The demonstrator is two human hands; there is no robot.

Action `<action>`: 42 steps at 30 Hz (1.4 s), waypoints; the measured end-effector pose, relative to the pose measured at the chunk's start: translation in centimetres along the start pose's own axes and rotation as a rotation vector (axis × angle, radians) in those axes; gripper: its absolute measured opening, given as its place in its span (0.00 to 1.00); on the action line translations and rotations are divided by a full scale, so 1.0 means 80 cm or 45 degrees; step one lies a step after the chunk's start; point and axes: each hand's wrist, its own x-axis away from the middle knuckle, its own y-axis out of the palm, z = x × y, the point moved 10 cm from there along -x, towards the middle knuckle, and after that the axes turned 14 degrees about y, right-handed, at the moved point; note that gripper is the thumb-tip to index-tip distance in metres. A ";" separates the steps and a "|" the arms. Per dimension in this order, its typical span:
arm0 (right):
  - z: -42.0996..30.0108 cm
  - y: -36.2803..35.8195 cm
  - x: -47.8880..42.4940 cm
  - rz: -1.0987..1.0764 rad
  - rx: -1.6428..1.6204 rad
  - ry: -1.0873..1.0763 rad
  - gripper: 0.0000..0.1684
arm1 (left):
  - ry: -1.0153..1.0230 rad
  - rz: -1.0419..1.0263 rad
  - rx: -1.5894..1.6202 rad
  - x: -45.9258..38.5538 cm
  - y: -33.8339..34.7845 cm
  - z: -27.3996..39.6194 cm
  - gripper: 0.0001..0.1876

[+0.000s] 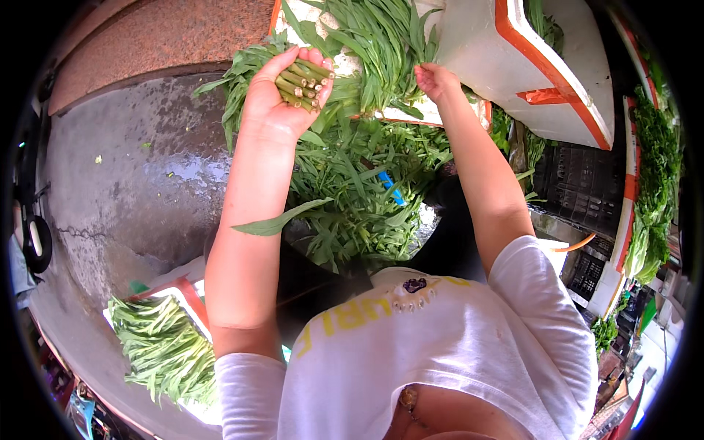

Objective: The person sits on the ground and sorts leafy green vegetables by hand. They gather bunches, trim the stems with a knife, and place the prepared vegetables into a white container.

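My left hand (289, 91) is closed around a bunch of leafy green stalks (304, 83), the cut ends turned up towards me and the leaves hanging past its left side. With fingertips pinched together, my right hand (434, 81) touches the right edge of long leafy greens (379, 49) in a foam box; whether a leaf is between the fingers I cannot tell. Below both hands lies a large heap of loose greens (357, 187), with a blue-handled tool (391, 188) on it. A single long leaf (281, 219) rests across my left forearm.
A white foam box with orange tape (550, 104) stands at the upper right, near black plastic crates (577, 181). More greens (654, 192) fill boxes at the far right. Another box of neatly laid greens (165, 346) sits at lower left on wet concrete (137, 170).
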 end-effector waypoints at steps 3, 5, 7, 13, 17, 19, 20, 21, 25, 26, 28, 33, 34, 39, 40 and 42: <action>-0.026 0.022 0.041 -0.335 -0.315 0.092 0.12 | -0.047 -0.050 -0.071 -0.010 0.004 -0.018 0.04; -0.027 0.074 0.093 -0.780 -0.320 0.181 0.16 | -0.044 -0.115 -0.204 -0.010 0.009 -0.027 0.05; -0.022 0.108 0.161 -1.045 -0.293 0.193 0.18 | 0.020 -0.234 -0.220 -0.007 0.023 -0.034 0.08; 0.025 0.157 0.278 -1.288 -0.068 0.163 0.18 | -0.003 -0.402 -0.457 0.003 0.038 -0.062 0.15; 0.045 0.148 0.282 -1.319 0.120 0.168 0.17 | 0.126 -0.296 -0.658 0.000 0.018 -0.056 0.15; 0.046 0.145 0.283 -1.234 0.251 0.132 0.16 | 0.121 -0.324 -0.726 -0.004 0.013 -0.058 0.17; 0.053 0.142 0.272 -1.145 0.324 0.104 0.16 | 0.117 -0.343 -0.738 -0.003 0.012 -0.059 0.18; 0.057 0.141 0.268 -1.100 0.393 0.087 0.16 | 0.116 -0.362 -0.749 -0.001 0.013 -0.061 0.18; 0.066 0.138 0.259 -0.980 0.584 0.010 0.17 | 0.065 -0.295 -0.781 -0.008 -0.009 -0.065 0.19; 0.067 0.139 0.258 -0.970 0.613 -0.020 0.18 | 0.053 -0.291 -0.784 -0.010 -0.012 -0.063 0.19; 0.067 0.137 0.252 -0.932 0.701 -0.108 0.19 | 0.055 -0.269 -0.862 -0.005 -0.009 -0.065 0.18; 0.064 0.138 0.254 -0.823 0.840 -0.202 0.17 | 0.100 -0.264 -0.884 -0.006 -0.006 -0.062 0.16; 0.062 0.136 0.254 -0.768 0.884 -0.217 0.16 | 0.123 -0.245 -0.879 -0.009 -0.009 -0.060 0.16; 0.043 0.132 0.253 -0.472 1.252 -0.551 0.13 | 0.208 -0.170 -0.915 -0.011 -0.009 -0.063 0.15; 0.039 0.132 0.254 -0.446 1.290 -0.583 0.13 | 0.179 -0.147 -0.912 -0.008 -0.010 -0.064 0.15; 0.030 0.129 0.246 -0.706 0.749 -0.362 0.12 | 0.092 -0.219 -0.824 -0.007 -0.008 -0.072 0.15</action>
